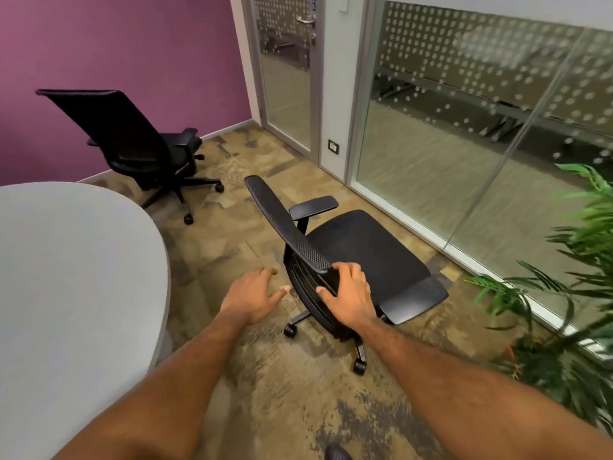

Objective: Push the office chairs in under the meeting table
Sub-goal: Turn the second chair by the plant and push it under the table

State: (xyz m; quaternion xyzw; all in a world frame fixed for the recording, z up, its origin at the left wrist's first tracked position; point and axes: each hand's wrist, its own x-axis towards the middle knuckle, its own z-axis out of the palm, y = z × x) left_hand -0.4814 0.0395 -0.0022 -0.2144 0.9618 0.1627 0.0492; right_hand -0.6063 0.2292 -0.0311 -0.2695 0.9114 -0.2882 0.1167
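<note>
Your right hand (348, 298) grips the near end of the top edge of the near chair (361, 257), fingers curled over the backrest rim and thumb pressed against its rear face. Your left hand (253, 295) hovers just left of that backrest with its fingers spread and loosely open, touching nothing. The near chair stands at centre right on the carpet (232, 254), its seat turned toward the glass wall (447, 134) on the right and its back toward you, well apart from the meeting table (76, 277), whose pale curved edge fills the near left. A second chair (132, 141) stands far left beside the purple wall (132, 54), also clear of the table. A green plant (577, 277) occupies the near right, beside the glass wall. The glass door (287, 78) stands at far centre.
</note>
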